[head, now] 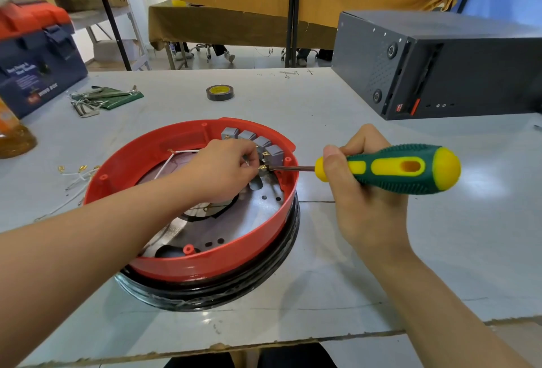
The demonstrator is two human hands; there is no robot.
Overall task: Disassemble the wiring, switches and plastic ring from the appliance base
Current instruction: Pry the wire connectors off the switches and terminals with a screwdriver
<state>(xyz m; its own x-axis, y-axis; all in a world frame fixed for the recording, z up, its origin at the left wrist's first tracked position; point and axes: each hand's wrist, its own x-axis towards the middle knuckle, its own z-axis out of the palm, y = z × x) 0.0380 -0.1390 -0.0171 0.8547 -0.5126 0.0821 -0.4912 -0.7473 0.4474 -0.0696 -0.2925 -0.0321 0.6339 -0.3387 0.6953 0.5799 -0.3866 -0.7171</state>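
The ring [211,262] is glossy red plastic over a shiny metal plate [249,221]. The screwdriver [404,169] has a ribbed green-and-yellow rubbery handle and metal shaft. The table [440,250] is smooth, matt grey, with chipped edges.

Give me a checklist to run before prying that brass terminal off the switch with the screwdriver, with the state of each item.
1. Screwdriver gripped firmly: ok, the right hand is wrapped around the green and yellow handle.
2. Tip seated on the brass terminal: ok, the shaft ends right at it.
3. Terminal steadied: ok, the left hand pinches at the terminal beside the tip.
4. Fingers out of the tip's path: not ok, the left fingertips sit directly ahead of the blade.
5. Red plastic ring braced against sliding: cannot tell, neither hand holds it down.
6. Earlier removed wires out of the way: ok, they lie on the table left of the ring.
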